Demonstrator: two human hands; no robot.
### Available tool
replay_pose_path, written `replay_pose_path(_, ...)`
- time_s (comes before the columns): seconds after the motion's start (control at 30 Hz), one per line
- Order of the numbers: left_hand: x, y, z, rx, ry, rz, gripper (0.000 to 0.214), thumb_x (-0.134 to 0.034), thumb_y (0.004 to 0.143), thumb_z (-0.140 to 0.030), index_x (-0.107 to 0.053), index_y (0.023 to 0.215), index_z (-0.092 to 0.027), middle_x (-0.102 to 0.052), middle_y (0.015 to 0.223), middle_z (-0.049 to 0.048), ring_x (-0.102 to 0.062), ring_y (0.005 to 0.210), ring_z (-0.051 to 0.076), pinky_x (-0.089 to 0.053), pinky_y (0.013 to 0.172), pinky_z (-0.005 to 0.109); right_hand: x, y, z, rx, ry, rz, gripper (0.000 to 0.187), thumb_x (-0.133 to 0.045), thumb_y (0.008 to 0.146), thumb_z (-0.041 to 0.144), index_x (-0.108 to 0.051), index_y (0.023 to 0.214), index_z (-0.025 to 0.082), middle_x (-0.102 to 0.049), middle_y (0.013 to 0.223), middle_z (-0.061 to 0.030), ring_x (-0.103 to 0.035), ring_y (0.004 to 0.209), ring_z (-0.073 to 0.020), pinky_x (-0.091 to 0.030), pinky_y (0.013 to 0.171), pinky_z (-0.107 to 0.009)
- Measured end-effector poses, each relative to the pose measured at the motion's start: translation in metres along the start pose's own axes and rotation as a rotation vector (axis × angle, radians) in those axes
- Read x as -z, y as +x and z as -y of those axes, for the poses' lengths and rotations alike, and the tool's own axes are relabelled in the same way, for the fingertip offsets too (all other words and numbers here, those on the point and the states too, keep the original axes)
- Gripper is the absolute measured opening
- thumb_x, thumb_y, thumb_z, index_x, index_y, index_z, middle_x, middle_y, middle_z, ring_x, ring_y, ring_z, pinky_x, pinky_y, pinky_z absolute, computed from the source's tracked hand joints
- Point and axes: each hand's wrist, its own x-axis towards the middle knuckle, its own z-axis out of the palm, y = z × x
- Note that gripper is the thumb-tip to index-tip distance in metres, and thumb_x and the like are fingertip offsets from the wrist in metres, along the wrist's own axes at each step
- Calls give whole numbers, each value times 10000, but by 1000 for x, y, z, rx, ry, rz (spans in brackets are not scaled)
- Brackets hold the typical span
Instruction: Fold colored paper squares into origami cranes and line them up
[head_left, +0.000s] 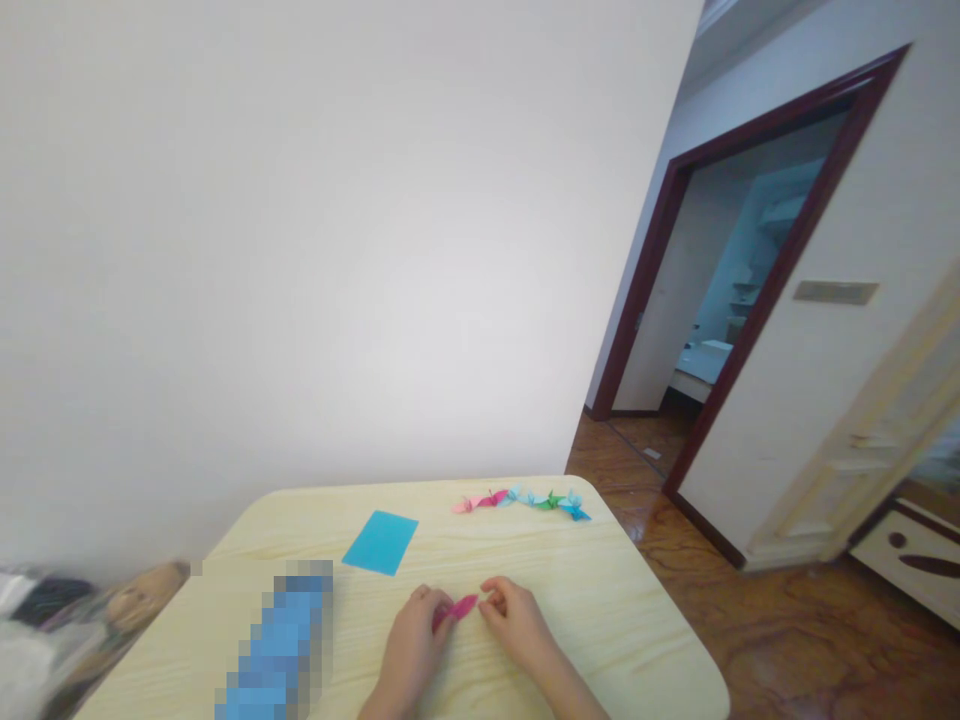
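Observation:
A small piece of folded magenta paper [464, 606] is pinched between the thumb and fingers of my left hand [417, 635], just above the table. Its pointed end sticks out to the right. Close to that tip is my right hand [512, 620], its fingers curled and thumb apart from them, holding nothing that I can see. A square sheet of turquoise paper [381, 543] lies flat beyond my left hand. Along the far right edge stands a row of several small folded paper cranes [553, 500] in pink, magenta, light blue, green and blue.
The pale wood-grain table [630, 640] has rounded corners and stands against a white wall [337, 250]. A blurred-out blue object [274, 650] lies at the table's left. To the right are a wooden floor [630, 490] and a doorway with a dark red frame [784, 270].

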Motion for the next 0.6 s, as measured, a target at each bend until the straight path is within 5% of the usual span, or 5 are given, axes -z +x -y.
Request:
replay_pose_path(0.3, 8, 1, -5, 57, -478, 26, 500, -548, 629, -653, -611, 670, -159, -663, 602, 34, -611, 557, 176, -470, 527, 270, -21, -2, 13, -25, 441, 82, 349, -596, 722, 449, -610, 912, 156, -667, 704, -45, -633, 623, -180, -471, 544, -269)
replay_pose_path(0.6, 16, -6, -26, 31, -488, -83, 356, -583, 678, -531, -614, 771, -189, -697, 692, 35, -652, 648, 205, -507, 593, 295, -7, -6, 42, 22, 851, 101, 352, -754, 566, 407, -551, 737, 175, -619, 617, 8, -606, 596, -162, -467, 624, -304)
